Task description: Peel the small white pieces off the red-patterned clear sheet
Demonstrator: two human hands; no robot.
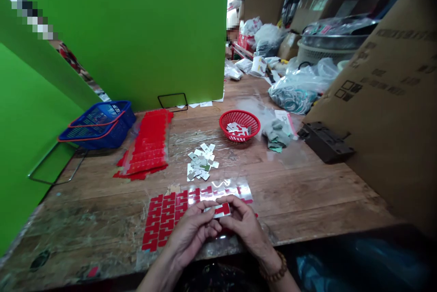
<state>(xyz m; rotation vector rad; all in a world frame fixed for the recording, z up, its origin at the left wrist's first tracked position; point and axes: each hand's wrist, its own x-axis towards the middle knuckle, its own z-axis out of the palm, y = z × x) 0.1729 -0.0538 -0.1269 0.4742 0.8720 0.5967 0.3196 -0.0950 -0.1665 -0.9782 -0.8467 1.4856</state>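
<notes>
Between my two hands is a small white card piece (223,210) with a red T-shaped sticker on its face. My left hand (197,224) pinches its left end, and my right hand (241,219) grips the right end with thumb and fingers. Under and around my hands lies a clear sheet of red T-shaped stickers (166,212), part of it covered by my hands. Beyond the sheet, a loose pile of small white and grey pieces (201,162) rests on the table. A red round basket (239,113) holds more such pieces, some with red on them.
A stack of red sticker sheets (150,139) lies at the left beside a blue basket (112,135). On the right are a crumpled grey cloth (277,135), a dark metal box (326,142) and a large cardboard panel (385,114). Green partitions (136,32) bound the back and left.
</notes>
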